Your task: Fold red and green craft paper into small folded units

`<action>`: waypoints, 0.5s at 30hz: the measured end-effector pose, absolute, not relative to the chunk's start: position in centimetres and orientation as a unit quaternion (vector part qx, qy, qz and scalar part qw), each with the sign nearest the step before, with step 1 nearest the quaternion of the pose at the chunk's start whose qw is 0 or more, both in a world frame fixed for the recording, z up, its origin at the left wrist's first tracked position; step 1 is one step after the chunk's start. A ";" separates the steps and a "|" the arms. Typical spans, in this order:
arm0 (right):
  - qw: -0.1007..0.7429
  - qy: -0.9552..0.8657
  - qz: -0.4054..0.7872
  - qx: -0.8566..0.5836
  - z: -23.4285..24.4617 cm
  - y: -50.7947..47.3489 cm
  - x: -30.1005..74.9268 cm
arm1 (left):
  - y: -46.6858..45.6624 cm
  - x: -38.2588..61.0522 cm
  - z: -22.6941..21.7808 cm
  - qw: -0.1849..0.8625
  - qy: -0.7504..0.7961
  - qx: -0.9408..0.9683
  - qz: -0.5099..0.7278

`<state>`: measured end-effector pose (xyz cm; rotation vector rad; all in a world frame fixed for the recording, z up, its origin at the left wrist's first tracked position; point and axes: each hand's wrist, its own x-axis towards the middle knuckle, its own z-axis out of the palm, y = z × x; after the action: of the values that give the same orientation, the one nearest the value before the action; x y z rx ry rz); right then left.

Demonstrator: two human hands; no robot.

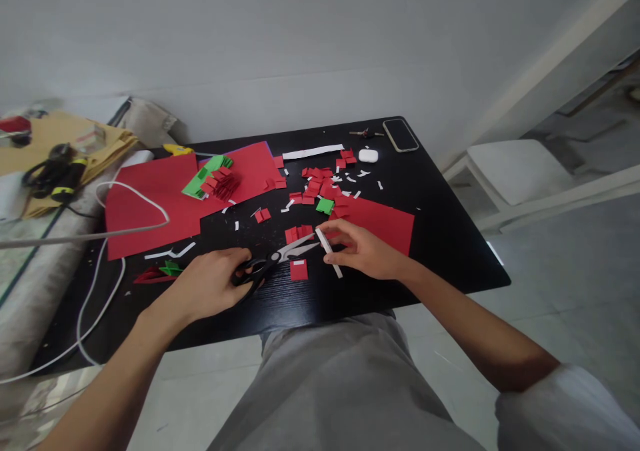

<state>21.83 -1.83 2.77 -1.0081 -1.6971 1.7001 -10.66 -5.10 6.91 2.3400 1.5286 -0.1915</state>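
My left hand [220,277] is closed round the black handles of a pair of scissors [285,254], whose blades stand slightly apart and point right. Between the fingers and thumb of my right hand [357,247] is a narrow white strip [329,251], perhaps double-sided tape, held slantwise with its upper end close to the blade tips. Just below the blades lies a small red paper square [299,269] with a white piece on its upper edge. Folded red paper pieces [320,184] are heaped beyond my hands, with one small green piece [325,205] among them.
Large red sheets [155,197] cover the table's left side, bearing a folded green and red paper piece [215,179]. A yellow glue gun [179,149], white cable [145,201], white earbud case [369,155], keys [367,133] and phone [400,135] are around. A white chair [515,171] stands right.
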 end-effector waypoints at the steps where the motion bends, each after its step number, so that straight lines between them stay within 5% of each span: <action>1: 0.266 -0.628 0.630 -0.371 2.8 -1.8 21.9 | -5.1 -10.8 6.9 0.169 0.538 0.823 -0.066; 15: 0.299 -0.629 0.641 -0.323 3.0 -1.9 21.3 | -4.8 -9.8 7.0 0.186 0.522 0.831 -0.042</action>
<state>21.34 -1.93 3.01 -0.8580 -1.6690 1.7016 -9.82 -4.80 7.00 2.3410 1.4708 -0.1194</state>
